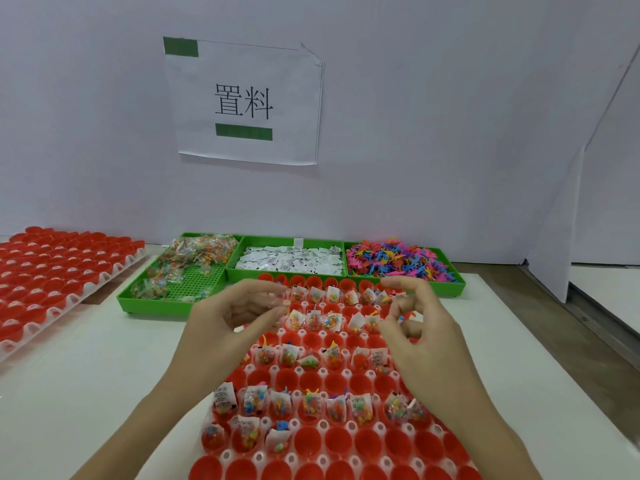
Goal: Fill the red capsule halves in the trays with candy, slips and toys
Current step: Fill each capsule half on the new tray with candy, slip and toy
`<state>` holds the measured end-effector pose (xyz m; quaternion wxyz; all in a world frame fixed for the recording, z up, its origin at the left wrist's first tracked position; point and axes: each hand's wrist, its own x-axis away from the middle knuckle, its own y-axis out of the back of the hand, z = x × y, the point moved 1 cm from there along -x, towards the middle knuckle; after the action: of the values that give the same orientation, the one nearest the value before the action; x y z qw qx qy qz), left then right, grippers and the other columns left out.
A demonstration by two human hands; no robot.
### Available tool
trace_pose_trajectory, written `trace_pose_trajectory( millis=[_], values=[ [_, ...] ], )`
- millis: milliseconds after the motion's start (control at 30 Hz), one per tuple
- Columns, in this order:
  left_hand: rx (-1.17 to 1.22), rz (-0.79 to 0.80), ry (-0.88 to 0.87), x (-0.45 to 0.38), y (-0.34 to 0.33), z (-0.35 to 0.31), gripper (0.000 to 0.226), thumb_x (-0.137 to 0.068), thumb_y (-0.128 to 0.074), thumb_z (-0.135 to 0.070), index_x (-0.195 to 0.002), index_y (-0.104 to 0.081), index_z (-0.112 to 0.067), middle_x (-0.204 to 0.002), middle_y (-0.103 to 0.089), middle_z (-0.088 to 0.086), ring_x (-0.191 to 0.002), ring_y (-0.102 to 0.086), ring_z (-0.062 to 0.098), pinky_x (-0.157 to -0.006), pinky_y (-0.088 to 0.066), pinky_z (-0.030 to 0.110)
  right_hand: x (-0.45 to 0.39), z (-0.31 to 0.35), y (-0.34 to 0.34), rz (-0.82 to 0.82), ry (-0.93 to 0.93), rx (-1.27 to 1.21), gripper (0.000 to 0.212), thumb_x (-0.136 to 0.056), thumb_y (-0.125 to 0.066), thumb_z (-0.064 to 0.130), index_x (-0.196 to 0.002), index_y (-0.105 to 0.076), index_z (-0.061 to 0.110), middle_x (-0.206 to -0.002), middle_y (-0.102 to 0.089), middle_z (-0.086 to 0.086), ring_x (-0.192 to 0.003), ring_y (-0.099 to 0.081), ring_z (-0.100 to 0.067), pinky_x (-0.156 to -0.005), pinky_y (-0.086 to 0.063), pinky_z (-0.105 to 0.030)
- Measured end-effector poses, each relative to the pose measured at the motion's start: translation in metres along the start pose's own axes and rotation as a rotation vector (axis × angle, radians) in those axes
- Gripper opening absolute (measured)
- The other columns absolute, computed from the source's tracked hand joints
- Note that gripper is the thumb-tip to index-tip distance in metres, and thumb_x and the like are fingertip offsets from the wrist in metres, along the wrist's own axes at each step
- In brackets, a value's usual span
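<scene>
The near tray (322, 427), white with rows of red capsule halves (308, 441), lies on the white worktop (104, 375) directly under both hands. Alternate rows of its cups carry clear candy packets, white printed slips and small coloured toys; the rows between them, and the nearest rows, are bare red cups.

The left hand (232, 317) hovers over the tray's far left part, palm turned inward, its fingers (266, 289) loosely curved with thumb and forefinger apart. Something small and clear may sit at the fingertips, but the blur makes it impossible to tell. The right hand (422, 327) hovers over the far right part, fingers bent, with thumb and forefinger tips close together; whether they pinch anything cannot be told.

Just beyond the tray stand three green bins side by side: the left bin (173, 292) with candy packets heaped toward its back, the middle bin (291, 261) with white slips, the right bin (398, 261) with a heap of pink, blue, orange and yellow toys.

At far left a second tray (52, 271) of red halves rests at a tilt. A paper sign (242, 102) with two characters and green patches hangs on the white wall behind.
</scene>
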<state>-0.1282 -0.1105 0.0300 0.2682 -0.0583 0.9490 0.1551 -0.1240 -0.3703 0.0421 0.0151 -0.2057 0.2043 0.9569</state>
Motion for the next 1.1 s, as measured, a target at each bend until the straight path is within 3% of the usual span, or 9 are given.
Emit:
trace_pose_trajectory(
  millis=[167, 267, 367, 467, 533, 667, 867, 1100],
  values=[
    [0.045, 0.021, 0.019, 0.002, 0.01, 0.002, 0.025, -0.083, -0.078, -0.012, -0.107, -0.079, -0.018, -0.094, -0.079, 0.005, -0.083, -0.077, 0.021, -0.081, -0.062, 0.033, 0.0, -0.001, -0.001, 0.042, -0.036, -0.017, 0.029, -0.094, -0.066, 0.019, -0.109, -0.064, 0.043, -0.085, -0.06, 0.011, -0.044, -0.044, -0.005, -0.045, -0.04, -0.019],
    [0.018, 0.038, 0.011, 0.002, 0.011, 0.004, 0.023, -0.086, -0.077, -0.007, -0.106, -0.079, -0.017, -0.094, -0.078, 0.005, -0.084, -0.076, 0.022, -0.081, -0.062, 0.034, -0.005, 0.001, -0.002, 0.075, -0.061, 0.075, 0.027, -0.097, -0.062, 0.017, -0.099, -0.067, 0.043, -0.089, -0.065, 0.014, -0.046, -0.054, -0.026, -0.044, -0.046, -0.027],
    [-0.029, 0.047, -0.021, 0.002, 0.011, 0.005, 0.022, -0.087, -0.078, -0.011, -0.105, -0.08, -0.023, -0.092, -0.078, 0.002, -0.083, -0.075, 0.023, -0.077, -0.061, 0.032, -0.026, 0.006, -0.009, 0.158, -0.075, 0.266, 0.022, -0.097, -0.061, 0.02, -0.095, -0.067, 0.041, -0.088, -0.069, 0.013, -0.053, -0.063, -0.01, -0.05, -0.05, -0.02],
    [-0.015, 0.041, -0.013, 0.002, 0.012, 0.006, 0.021, -0.087, -0.078, -0.016, -0.105, -0.08, -0.026, -0.089, -0.078, 0.002, -0.078, -0.074, 0.023, -0.074, -0.062, 0.033, -0.065, 0.012, -0.021, 0.241, -0.028, 0.447, 0.015, -0.1, -0.06, 0.023, -0.105, -0.07, 0.031, -0.097, -0.07, 0.014, -0.067, -0.065, 0.0, -0.054, -0.046, -0.011],
    [0.084, 0.052, 0.044, 0.001, 0.013, 0.005, 0.021, -0.087, -0.078, -0.015, -0.105, -0.081, -0.025, -0.086, -0.078, 0.006, -0.075, -0.075, 0.025, -0.073, -0.062, 0.033, -0.099, 0.011, -0.03, 0.297, 0.016, 0.557, 0.019, -0.101, -0.058, 0.024, -0.115, -0.072, 0.022, -0.107, -0.071, 0.006, -0.084, -0.065, -0.004, -0.065, -0.043, -0.009],
    [0.239, 0.043, 0.157, -0.001, 0.018, 0.003, 0.02, -0.084, -0.078, -0.017, -0.102, -0.082, -0.025, -0.085, -0.079, 0.009, -0.074, -0.075, 0.025, -0.072, -0.06, 0.022, -0.164, -0.005, -0.049, 0.391, 0.02, 0.64, 0.021, -0.102, -0.06, 0.021, -0.118, -0.073, 0.016, -0.118, -0.072, -0.011, -0.096, -0.066, -0.019, -0.082, -0.046, -0.026],
    [0.232, 0.038, 0.193, -0.004, 0.022, 0.003, 0.018, -0.083, -0.078, -0.018, -0.1, -0.082, -0.024, -0.086, -0.079, 0.006, -0.073, -0.075, 0.022, -0.07, -0.058, 0.019, -0.196, -0.04, -0.084, 0.501, 0.063, 0.739, 0.025, -0.097, -0.067, 0.017, -0.122, -0.073, 0.015, -0.123, -0.071, -0.013, -0.108, -0.068, -0.024, -0.099, -0.052, -0.036],
    [0.244, 0.052, 0.195, -0.004, 0.022, 0.003, 0.018, -0.084, -0.079, -0.016, -0.1, -0.082, -0.024, -0.085, -0.079, 0.007, -0.073, -0.075, 0.021, -0.07, -0.058, 0.019, -0.207, -0.055, -0.095, 0.523, 0.107, 0.889, 0.033, -0.092, -0.075, 0.023, -0.123, -0.073, 0.015, -0.131, -0.067, -0.01, -0.117, -0.064, -0.025, -0.098, -0.05, -0.037]
  ],
)
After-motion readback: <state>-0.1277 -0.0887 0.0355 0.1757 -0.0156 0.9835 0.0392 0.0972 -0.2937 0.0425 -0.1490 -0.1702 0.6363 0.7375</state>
